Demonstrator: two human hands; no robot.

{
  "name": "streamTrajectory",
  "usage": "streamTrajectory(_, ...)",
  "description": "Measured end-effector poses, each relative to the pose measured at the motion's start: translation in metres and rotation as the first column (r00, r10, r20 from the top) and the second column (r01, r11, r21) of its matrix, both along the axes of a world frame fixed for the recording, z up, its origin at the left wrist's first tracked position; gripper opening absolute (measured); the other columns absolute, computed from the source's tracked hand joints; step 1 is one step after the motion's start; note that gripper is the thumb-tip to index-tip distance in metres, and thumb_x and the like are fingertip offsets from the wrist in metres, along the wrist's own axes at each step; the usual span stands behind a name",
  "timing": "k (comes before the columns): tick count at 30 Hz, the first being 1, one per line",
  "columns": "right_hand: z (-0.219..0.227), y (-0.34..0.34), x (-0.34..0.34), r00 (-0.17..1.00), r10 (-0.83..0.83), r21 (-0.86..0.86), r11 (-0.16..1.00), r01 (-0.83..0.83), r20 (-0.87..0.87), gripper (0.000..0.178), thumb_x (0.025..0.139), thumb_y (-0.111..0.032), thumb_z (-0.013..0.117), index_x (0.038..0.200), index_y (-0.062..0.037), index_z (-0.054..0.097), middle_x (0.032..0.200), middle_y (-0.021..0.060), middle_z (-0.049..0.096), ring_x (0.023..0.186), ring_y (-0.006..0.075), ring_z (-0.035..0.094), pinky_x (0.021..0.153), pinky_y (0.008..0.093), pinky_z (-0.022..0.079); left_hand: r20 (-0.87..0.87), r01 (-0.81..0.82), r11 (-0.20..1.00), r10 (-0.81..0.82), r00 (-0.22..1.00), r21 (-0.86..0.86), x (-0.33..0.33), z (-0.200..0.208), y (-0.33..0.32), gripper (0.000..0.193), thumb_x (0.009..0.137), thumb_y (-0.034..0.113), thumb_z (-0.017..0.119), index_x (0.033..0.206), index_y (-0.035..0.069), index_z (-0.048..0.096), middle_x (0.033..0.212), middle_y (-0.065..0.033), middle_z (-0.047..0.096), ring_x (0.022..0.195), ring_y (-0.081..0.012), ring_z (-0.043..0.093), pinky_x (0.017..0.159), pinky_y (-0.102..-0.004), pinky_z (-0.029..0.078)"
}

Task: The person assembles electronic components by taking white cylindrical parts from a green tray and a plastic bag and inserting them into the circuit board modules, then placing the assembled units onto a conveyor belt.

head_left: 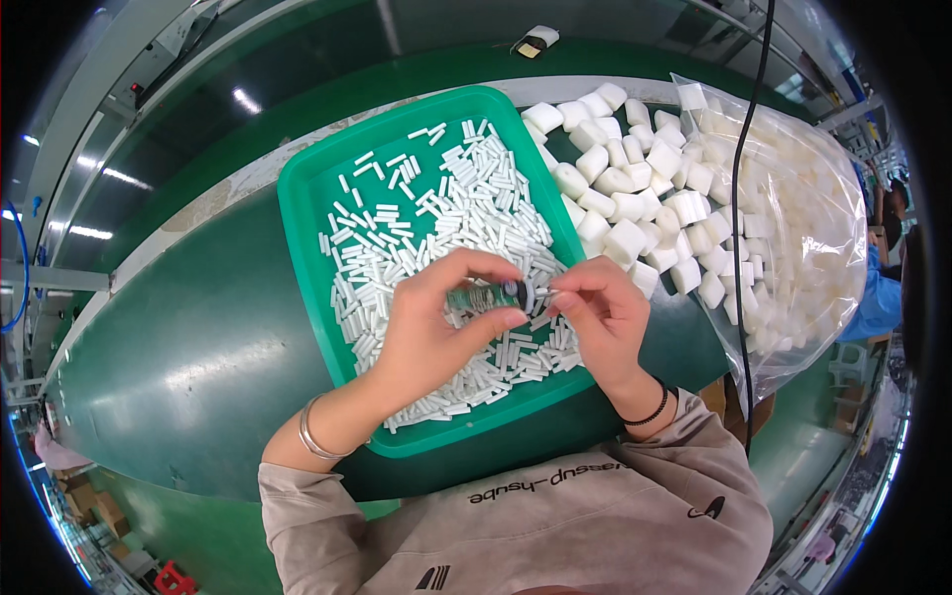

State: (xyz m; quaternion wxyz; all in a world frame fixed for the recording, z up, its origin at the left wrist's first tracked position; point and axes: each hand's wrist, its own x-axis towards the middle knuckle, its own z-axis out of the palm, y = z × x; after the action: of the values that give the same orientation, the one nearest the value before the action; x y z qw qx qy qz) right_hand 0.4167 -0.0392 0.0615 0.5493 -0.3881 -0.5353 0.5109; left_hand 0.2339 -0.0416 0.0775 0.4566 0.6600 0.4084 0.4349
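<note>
Green circuit board (474, 298) sits between the left fingers (484, 264).

L hand (424, 315) w/ PCB (483, 297), R hand (607, 312) adj., grn tray (312, 198) below

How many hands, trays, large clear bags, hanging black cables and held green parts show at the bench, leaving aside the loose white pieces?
Hands: 2 (left hand, right hand)
Green tray: 1
Clear plastic bag: 1
Black cable: 1
Green part in the left hand: 1
Total: 6
</note>
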Motion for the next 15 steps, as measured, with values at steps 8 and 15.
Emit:
streamTrajectory(8, 0.011, 0.0, 0.003, 0.868, -0.037, 0.41, 0.891, -0.196, 0.494, 0.019, 0.064, -0.004, 0.071, 0.082, -0.0028, 0.064, 0.066, 0.0063, 0.057, 0.054, 0.0168, 0.054, 0.048, 0.0255, 0.042, 0.113, 0.005, 0.965, 0.026, 0.993, -0.263, -0.013, 0.01, 0.0, 0.042, 0.069, 0.004, 0.069, 0.106, 0.005, 0.049, 0.101, -0.0048, 0.054, 0.082, -0.0111, 0.055, 0.068, -0.0225, 0.046)
streamTrajectory(15, 0.006, 0.006, 0.001, 0.812, -0.192, 0.62, 0.746, -0.244, 0.551, 0.017, 0.063, -0.005, 0.07, 0.078, -0.0031, 0.062, 0.066, 0.0053, 0.056, 0.053, 0.019, 0.053, 0.046, 0.0257, 0.042, 0.165, 0.102, 0.91, -0.037, 0.986, -0.402, -0.014, -0.001, 0.001, 0.035, 0.07, 0.003, 0.067, 0.102, 0.004, 0.052, 0.095, -0.0022, 0.057, 0.082, -0.0063, 0.053, 0.064, -0.0178, 0.043)
